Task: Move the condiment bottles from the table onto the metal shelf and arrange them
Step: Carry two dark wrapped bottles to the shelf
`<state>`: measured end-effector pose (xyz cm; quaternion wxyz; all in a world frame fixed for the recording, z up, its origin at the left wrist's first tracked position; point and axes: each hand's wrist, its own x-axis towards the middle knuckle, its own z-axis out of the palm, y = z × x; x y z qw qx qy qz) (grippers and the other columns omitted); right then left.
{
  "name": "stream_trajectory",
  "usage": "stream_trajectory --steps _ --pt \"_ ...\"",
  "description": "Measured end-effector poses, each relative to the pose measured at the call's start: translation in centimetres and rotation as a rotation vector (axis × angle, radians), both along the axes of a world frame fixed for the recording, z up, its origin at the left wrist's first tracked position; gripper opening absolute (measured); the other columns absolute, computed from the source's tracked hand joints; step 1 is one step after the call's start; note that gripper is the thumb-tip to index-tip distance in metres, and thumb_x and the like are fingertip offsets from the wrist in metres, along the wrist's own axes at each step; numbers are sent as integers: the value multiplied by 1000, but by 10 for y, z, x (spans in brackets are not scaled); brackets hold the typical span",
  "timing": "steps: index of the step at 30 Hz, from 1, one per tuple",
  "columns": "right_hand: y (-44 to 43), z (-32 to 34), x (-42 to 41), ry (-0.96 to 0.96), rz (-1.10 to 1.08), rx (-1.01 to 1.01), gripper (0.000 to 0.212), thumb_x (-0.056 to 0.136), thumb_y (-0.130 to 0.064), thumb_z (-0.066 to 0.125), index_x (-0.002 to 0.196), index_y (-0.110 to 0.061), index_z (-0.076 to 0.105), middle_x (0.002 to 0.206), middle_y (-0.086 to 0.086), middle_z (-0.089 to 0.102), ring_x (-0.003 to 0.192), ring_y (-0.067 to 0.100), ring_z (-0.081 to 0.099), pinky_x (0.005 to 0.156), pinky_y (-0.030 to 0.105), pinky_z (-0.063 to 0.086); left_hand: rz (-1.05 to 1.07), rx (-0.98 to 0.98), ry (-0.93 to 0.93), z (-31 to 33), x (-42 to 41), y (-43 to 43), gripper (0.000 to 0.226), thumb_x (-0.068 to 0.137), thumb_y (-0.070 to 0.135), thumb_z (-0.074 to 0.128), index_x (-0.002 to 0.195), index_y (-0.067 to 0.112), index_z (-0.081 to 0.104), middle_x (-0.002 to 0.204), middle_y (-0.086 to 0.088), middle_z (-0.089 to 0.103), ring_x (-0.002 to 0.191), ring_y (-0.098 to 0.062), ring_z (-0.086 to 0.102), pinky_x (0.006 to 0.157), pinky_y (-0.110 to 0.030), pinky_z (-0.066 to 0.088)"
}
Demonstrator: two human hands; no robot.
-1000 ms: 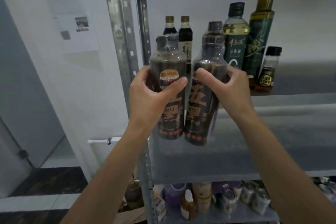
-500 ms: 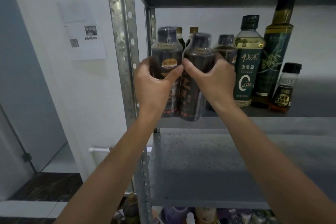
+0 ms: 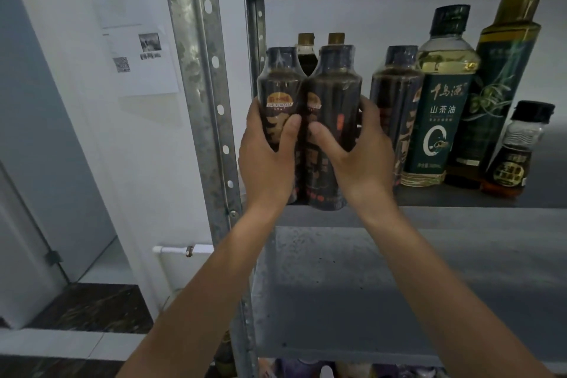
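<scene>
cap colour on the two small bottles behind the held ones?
Gold-brown caps, seen best in the head view.

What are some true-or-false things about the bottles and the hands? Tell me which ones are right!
1. Each hand grips one bottle: the left hand grips the left dark bottle, and the right hand grips the right dark bottle. True.
2. The held bottles lie flat. False: both are upright, side by side, at the front edge of the metal shelf.
3. A green-labelled oil bottle stands on the shelf to their right. True.
4. The smallest one stands at the far left. False: the small bottle is farthest right.
5. Two gold-capped bottles stand behind the held ones. True.
</scene>
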<state>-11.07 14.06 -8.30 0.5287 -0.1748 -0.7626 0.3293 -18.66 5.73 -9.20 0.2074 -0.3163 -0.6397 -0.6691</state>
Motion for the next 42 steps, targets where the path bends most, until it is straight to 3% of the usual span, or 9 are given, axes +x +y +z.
stream_trajectory --steps 5,8,14,23,26,32,36,40,42 --pt "-2 -39 18 -135 18 9 74 71 -45 76 134 -28 42 126 -12 54 116 7 51 91 24 43 -8 -165 3 -19 -2 -9 63 90 50 46 144 19 34 131 0 55 121 -15 52 100 -42 44" --pt "-8 -55 23 -176 -56 33 72 73 -40 76 135 -21 45 128 -5 50 116 8 47 86 13 33 48 -379 8 -39 6 -22 67 95 36 49 151 20 16 140 -6 44 128 -20 42 104 -44 39" --pt "-3 -55 7 -251 -50 -14 63 85 -27 67 139 -16 37 137 3 51 124 19 49 100 37 44 115 -555 -41 -31 8 -19 71 97 25 47 152 16 3 143 -12 37 128 -27 41 104 -42 38" --pt "4 -48 -13 -342 -69 -20 63 91 -19 58 144 -7 25 145 11 41 129 25 44 102 43 42 89 -529 -3 -32 1 -7 66 99 20 45 151 8 6 141 -15 40 126 -29 42 100 -39 39" --pt "-4 -51 0 -459 -128 30 66 92 -22 55 147 -10 21 147 10 39 128 27 45 99 41 44 122 -663 3 -39 8 -12 65 99 21 42 152 9 5 149 -12 32 132 -29 37 102 -43 40" --pt "-31 -115 86 -409 -267 426 54 84 -16 66 133 -8 47 136 12 52 126 24 41 105 40 39 229 -610 543 -121 69 -42 45 93 18 49 136 5 48 134 -17 53 121 -34 51 101 -45 45" --pt "-18 -203 161 -777 -406 355 67 69 -21 80 128 -10 50 129 14 57 122 29 51 103 46 42 83 -1011 569 -203 114 -29 55 85 33 52 134 9 53 130 -21 56 120 -37 54 103 -51 42" --pt "-11 -274 238 -1238 -463 -3 75 55 -40 88 120 -13 64 125 16 62 115 36 59 86 61 49 -182 -1415 472 -259 164 -5 79 52 43 88 120 10 65 122 -26 61 109 -41 62 90 -60 47" --pt "-8 -285 275 -1328 -477 -178 73 71 -45 76 134 -17 51 142 13 47 131 33 44 101 61 38 -292 -1486 499 -270 191 10 84 45 51 89 116 10 68 115 -25 65 103 -41 64 84 -59 49"
